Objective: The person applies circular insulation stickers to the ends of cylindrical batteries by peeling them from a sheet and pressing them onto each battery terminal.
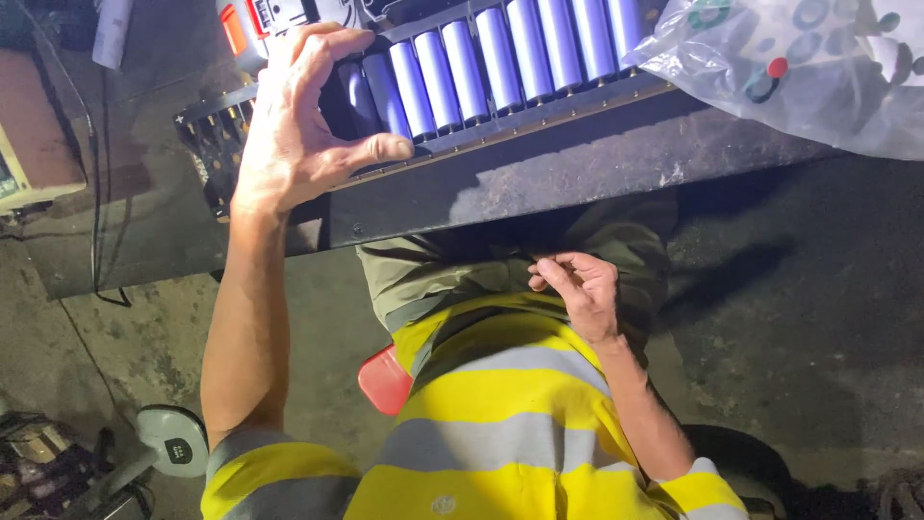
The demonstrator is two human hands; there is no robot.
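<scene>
A row of several blue cylindrical battery cells (500, 63) lies side by side in a black holder (539, 111) on the table edge. My left hand (294, 125) is at the row's left end, its fingers and thumb curled around the outermost cell. My right hand (577, 289) rests low in my lap, on my olive trousers, fingers loosely bent with nothing seen in them. I wear a yellow and grey striped shirt (500, 414).
A clear plastic bag (808, 67) of small rings lies at the top right. An orange and grey tool (245, 24) sits behind the cells. A black perforated plate (212, 144) lies left of my hand. A red stool (385, 377) is under me; the floor is concrete.
</scene>
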